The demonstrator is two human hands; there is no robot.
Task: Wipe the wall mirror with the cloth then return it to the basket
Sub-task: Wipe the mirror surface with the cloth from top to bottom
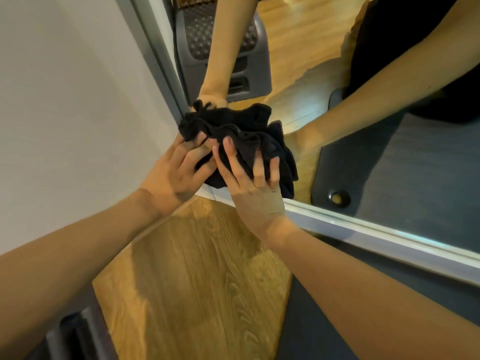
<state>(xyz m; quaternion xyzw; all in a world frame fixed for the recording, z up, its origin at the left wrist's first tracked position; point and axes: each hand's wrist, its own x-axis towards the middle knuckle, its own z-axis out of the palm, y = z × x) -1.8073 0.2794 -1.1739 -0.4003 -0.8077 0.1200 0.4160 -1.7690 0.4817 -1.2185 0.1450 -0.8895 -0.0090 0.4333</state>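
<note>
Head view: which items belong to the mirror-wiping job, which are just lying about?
Job:
- cloth, black, bunched at the mirror's lower left corner
- mirror
- left hand and right hand, both gripping the cloth

Lying about:
- grey mat on the wood floor
- grey bin, bottom left; whether it is the basket is unclear

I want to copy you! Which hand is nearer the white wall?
The left hand, gripping the black cloth by the white wall; the right hand is on the mirror side.

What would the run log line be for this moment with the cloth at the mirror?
stage: wiping | left hand: grips black cloth | right hand: grips cloth | cloth: bunched at wall mirror lower left corner | basket: partly visible, cloth not returned
</note>
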